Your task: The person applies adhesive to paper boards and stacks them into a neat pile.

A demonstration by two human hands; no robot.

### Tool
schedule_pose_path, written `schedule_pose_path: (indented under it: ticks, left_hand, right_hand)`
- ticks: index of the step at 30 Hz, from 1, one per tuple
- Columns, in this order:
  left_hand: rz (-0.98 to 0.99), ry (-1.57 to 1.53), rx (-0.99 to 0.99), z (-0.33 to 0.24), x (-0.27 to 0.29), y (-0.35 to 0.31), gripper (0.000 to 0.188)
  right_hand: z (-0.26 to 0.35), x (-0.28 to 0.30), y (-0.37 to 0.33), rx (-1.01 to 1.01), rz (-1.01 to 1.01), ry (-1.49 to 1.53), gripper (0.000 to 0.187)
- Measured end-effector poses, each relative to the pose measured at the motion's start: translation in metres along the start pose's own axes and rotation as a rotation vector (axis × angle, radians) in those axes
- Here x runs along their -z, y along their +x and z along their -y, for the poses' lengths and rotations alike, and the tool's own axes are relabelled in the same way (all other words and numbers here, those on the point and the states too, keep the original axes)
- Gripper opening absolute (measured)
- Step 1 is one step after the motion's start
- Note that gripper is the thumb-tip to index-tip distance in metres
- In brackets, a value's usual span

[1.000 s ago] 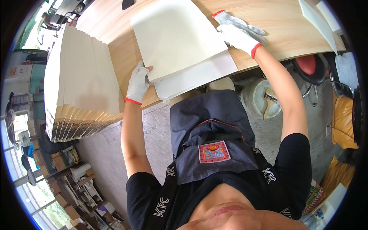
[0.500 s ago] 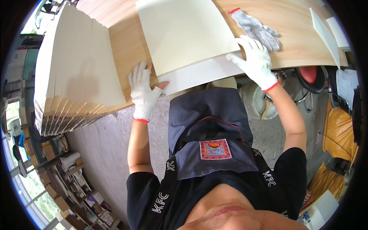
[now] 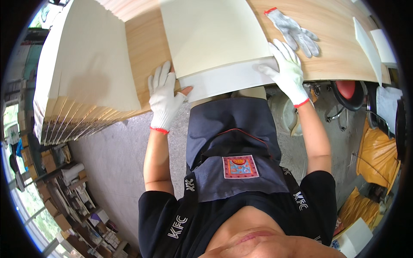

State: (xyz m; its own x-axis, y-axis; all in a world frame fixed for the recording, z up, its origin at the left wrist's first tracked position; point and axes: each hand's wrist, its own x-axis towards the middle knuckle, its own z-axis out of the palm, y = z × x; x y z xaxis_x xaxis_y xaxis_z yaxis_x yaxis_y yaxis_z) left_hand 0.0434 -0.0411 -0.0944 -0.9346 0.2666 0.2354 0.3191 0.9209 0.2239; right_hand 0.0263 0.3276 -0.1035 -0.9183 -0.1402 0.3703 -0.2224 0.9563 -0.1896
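A large cream sheet or board lies on the wooden table, with a white strip showing along its near edge. My left hand, in a white knit glove with bare thumb and forefinger tips, rests at the near left corner. Its fingers are stretched out, and the thumb touches the end of the strip. At the near right corner, my gloved right hand lies with fingers extended along the sheet's side and the thumb over the strip. Neither hand grips anything. Beyond the right hand lies a loose grey-white glove with a red cuff.
A tall stack of cream sheets stands on the table at the left. White panels stand at the far right. Below the table are a pale bucket and a red-and-black stool. Shelves with boxes line the lower left.
The view has shifted slightly. Both hands stay at the sheet's near corners; the right hand's fingers now lie closer along its side. The sheet itself looks little changed.
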Motion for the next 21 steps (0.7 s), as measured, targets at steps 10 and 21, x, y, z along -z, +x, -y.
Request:
schedule_pose_path:
  ticks: [10, 21]
  left_hand:
    - [0.005, -0.038, 0.002, 0.0003, -0.0004, -0.0008, 0.075]
    - [0.017, -0.034, -0.001, 0.0016, 0.0008, -0.0011, 0.072]
  right_hand:
    - [-0.0075, -0.0002, -0.0017, 0.031, -0.009, 0.078, 0.074]
    - [-0.0040, 0.0028, -0.0004, 0.035, -0.006, 0.049, 0.072]
